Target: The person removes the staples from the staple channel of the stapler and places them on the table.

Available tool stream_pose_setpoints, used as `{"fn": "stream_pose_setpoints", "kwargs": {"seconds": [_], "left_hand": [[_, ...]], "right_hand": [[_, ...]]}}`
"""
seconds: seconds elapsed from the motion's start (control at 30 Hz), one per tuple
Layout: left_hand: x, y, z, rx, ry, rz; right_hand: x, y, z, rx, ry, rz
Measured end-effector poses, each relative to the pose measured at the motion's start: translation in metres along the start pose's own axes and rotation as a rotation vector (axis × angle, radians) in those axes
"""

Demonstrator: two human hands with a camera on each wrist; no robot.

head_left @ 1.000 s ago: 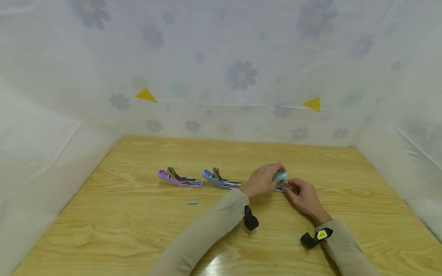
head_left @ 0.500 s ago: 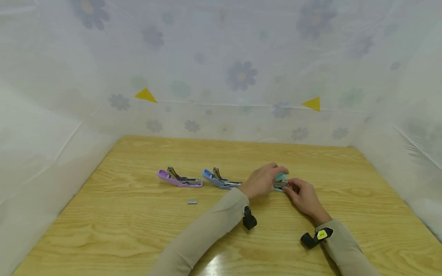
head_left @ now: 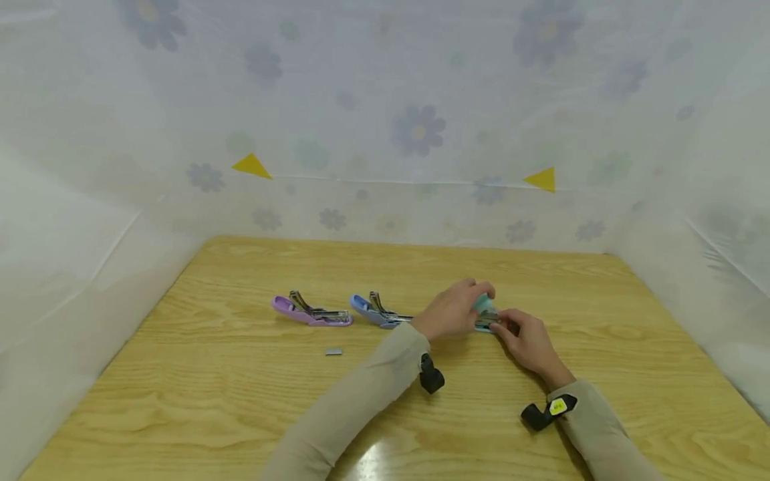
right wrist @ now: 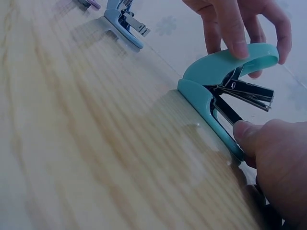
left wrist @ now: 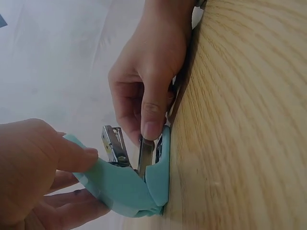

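Note:
A turquoise stapler (left wrist: pixel 120 187) rests on the wooden table with its top cover swung up and its metal parts spread apart. My left hand (head_left: pixel 454 310) grips the raised cover, thumb on one side and fingers on the other. At the stapler's front end, my right hand (head_left: pixel 532 344) pinches the metal staple channel (left wrist: pixel 145 155), its thumb pressed along it. The inside of the channel is hidden by that thumb. To the left, a blue stapler (head_left: pixel 367 309) lies opened up, its front end partly behind my left hand. Farther left lies an opened purple stapler (head_left: pixel 301 314).
A small grey strip of staples (head_left: pixel 333 351) lies on the wooden table (head_left: pixel 240 401) in front of the purple and blue staplers. A pale flowered sheet (head_left: pixel 385 100) encloses the table at the back and both sides.
My left hand has tilted the turquoise cover farther back to the left, opening the stapler a little wider. My right hand keeps its place at the front end.

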State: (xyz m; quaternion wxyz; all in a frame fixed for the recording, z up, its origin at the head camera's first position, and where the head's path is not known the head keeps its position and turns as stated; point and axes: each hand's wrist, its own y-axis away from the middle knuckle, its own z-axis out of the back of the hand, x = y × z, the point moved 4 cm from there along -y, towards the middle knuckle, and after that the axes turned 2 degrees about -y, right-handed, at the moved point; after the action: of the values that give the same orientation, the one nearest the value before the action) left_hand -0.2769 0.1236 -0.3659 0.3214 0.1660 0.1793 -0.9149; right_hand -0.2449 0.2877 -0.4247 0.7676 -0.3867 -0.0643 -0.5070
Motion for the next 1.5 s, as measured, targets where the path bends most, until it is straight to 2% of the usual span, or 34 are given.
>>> {"fn": "stream_pose_setpoints", "kwargs": {"seconds": [0.3,0.53,0.77,1.0,1.2,1.37,1.5], "left_hand": [[0.014,0.006,0.003,-0.063,0.142,-0.003],[0.016,0.011,0.01,-0.113,0.111,-0.016],[0.016,0.015,0.017,-0.118,0.126,-0.039],[0.02,0.021,0.022,-0.113,0.136,0.017],[0.025,0.031,0.025,-0.147,0.119,0.018],[0.03,0.037,0.026,-0.145,0.116,0.066],[0.031,0.041,0.026,-0.146,0.12,0.079]], "right_hand": [[0.0,0.001,0.0,0.02,-0.006,-0.018],[-0.001,-0.001,-0.001,0.018,0.002,-0.016],[-0.001,-0.003,-0.001,0.015,0.006,0.007],[-0.001,-0.003,0.0,0.031,0.014,0.007],[0.003,-0.003,0.0,0.047,0.017,-0.015],[0.003,-0.002,-0.001,0.061,0.032,-0.013],[0.002,-0.002,0.0,0.057,0.034,-0.012]]}}
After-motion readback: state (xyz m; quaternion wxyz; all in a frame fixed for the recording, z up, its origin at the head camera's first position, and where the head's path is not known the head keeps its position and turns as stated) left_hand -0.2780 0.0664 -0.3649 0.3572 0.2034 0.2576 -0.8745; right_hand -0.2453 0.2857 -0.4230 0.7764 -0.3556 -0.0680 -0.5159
